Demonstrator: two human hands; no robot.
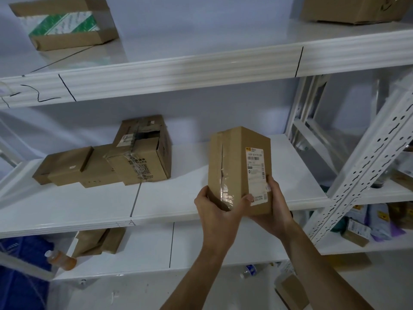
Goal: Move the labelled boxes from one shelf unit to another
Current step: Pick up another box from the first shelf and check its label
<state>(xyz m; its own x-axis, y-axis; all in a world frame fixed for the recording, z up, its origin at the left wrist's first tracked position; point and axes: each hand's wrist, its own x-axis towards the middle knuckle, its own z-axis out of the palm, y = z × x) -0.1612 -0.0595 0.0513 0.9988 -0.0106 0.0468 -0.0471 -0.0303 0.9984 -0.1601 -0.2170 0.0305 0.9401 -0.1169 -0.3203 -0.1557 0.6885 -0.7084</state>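
A tall brown cardboard box (234,162) with a white shipping label on its right face stands upright in both my hands, in front of the middle shelf (183,204) of a white shelf unit. My left hand (218,211) grips its lower left corner, thumb across the taped front. My right hand (276,209) cups the lower right side and bottom, fingers over the label. On the same shelf, further left, lie a torn taped box (145,153) and a flat brown box (67,167), touching each other.
The upper shelf (178,68) carries a box with green-and-white tape (64,23) at left and a brown box (353,8) at right. A second shelf unit with a perforated post (366,166) stands at right, holding small packages. The bottom shelf holds a folded box (100,241); bottles lie below.
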